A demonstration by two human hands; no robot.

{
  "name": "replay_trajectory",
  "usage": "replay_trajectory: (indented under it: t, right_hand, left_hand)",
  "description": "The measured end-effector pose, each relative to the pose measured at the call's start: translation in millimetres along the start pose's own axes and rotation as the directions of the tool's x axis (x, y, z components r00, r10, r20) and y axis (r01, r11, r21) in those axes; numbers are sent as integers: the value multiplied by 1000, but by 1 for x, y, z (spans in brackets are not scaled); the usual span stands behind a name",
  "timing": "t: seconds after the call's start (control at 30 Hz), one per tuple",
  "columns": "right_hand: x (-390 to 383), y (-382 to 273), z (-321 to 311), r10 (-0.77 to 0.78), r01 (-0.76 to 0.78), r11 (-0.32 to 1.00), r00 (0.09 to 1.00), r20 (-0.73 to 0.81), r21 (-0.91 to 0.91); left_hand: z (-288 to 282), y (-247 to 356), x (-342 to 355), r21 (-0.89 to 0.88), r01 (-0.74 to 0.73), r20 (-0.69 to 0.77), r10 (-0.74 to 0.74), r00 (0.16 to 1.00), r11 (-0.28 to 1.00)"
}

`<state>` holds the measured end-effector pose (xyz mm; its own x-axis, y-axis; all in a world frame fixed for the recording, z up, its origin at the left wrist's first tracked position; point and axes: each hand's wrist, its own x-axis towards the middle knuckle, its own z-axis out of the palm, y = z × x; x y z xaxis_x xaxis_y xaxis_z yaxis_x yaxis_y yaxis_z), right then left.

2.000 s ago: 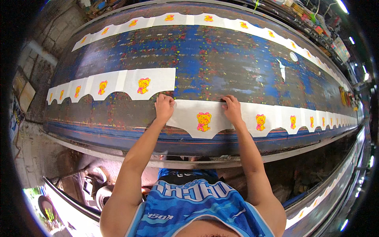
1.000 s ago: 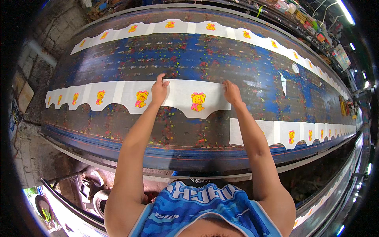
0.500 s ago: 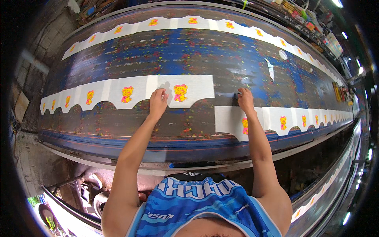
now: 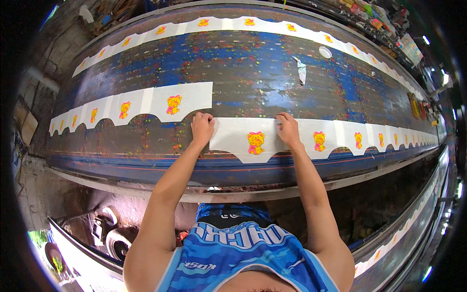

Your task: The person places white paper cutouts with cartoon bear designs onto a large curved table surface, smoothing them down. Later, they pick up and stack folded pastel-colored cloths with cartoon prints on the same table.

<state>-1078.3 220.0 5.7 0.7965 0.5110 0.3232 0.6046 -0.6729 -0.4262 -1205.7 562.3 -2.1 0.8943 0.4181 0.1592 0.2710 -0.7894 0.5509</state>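
left hand (image 4: 202, 127) sits on the upper left corner of the white fabric piece (image 4: 253, 138), fingers curled, pinching its top edge against the counter (image 4: 253, 73). right hand (image 4: 288, 130) presses the same piece's top edge further right, fingers bent down onto the cloth; can't tell whether it pinches or just pushes flat. both your forearms come up from the lower edge, straight out over the counter's near rim.

the piece lies flat in the near row, close to the counter's front edge. straight top edge, scalloped bottom edge, yellow-and-pink cartoon print (image 4: 255, 142) between your hands, slightly below them. its right end meets the near-right strip (image 4: 369, 138) of like pieces, each with the same print, running off toward the right rim. whether the ends overlap or only touch, can't tell.

left of your left hand, a second strip (image 4: 131, 107) of the same pieces lies a bit further up the counter, so the two rows are offset. its right end sits just up and left of your left hand, apart from the piece you hold.

far side: a third strip (image 4: 243, 23) follows the counter's back edge, full width. small round white lid (image 4: 325, 52) and a loose white scrap (image 4: 301, 69) lie on the bare blue, paint-speckled surface between rows, well apart from both hands.
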Motion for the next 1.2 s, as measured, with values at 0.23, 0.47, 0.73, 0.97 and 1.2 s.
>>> replay_trajectory:
  t: [0.23, 0.47, 0.73, 0.97, 1.2]
  right_hand:
    - [1, -3, 2, 97, -95, 994, 994, 50, -45]
    - [2, -6, 0, 76, -74, 996, 996, 40, -47]
    - [5, 3, -11, 65, -79, 994, 984, 164, 76]
    - [35, -5, -53, -40, 46, 999, 978, 205, -24]
    - [116, 30, -38, -19, 6, 997, 986, 167, 78]
  left_hand:
    - [6, -5, -25, -323, 48, -40, -64, 997, 945]
    - [-5, -10, -32, -644, 174, 91, -152, 984, 745]
    - [-7, -5, -32, -582, 180, 78, -165, 983, 793]
    - [-5, 4, -19, -414, 111, -152, -189, 970, 904]
    - [-1, 2, 77, -386, 102, -244, -208, 947, 917]
